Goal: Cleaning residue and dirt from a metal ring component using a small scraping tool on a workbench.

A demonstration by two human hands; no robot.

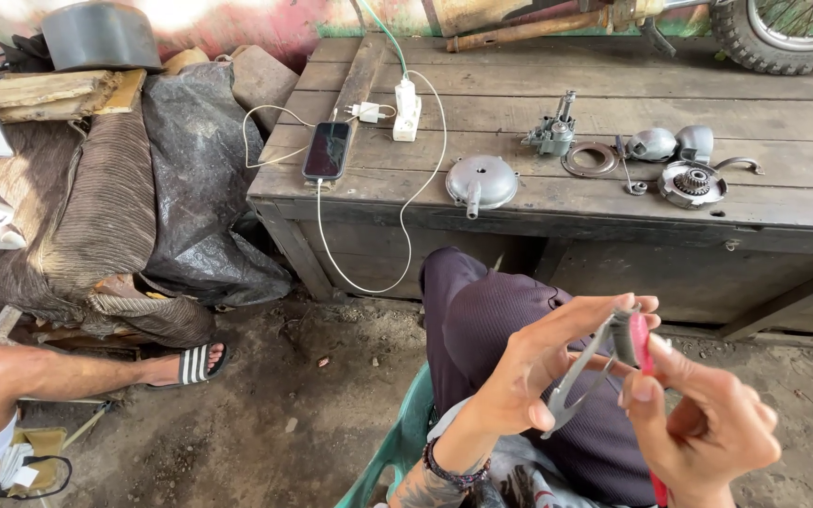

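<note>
— What are we holding, closest to us?

— We're gripping a forked grey metal part (587, 376) above our lap. Our left hand (529, 372) is closing around its upper end, thumb and fingers pinching it. Our right hand (708, 423) is wrapping narrowly around a red-handled tool (645, 362) and pressing it against the part's top.

— How are we judging its handling?

— It's looking stiff and fairly light, probably smooth, maybe oily, so slippery. We're thinking the firm hold belongs near the top where the arms join, not on the thin legs.

— And beyond our hands?

— We're sitting on a green chair (405, 428), dark trousers beneath. To the left another person's sandalled foot (195, 362) is resting on the dirt.

— Further out?

— On the wooden bench (519, 202) a dark phone (327, 150) is charging by a white cable from a white power strip (407, 108). A round metal cover (481, 182), a ring (590, 159), a gear hub (693, 182) and a small shaft assembly (554, 132) are lying there.

— Any packages, labels or signs?

— We're seeing none we can make out; only a motorcycle tyre (783, 33) at the far right.
</note>
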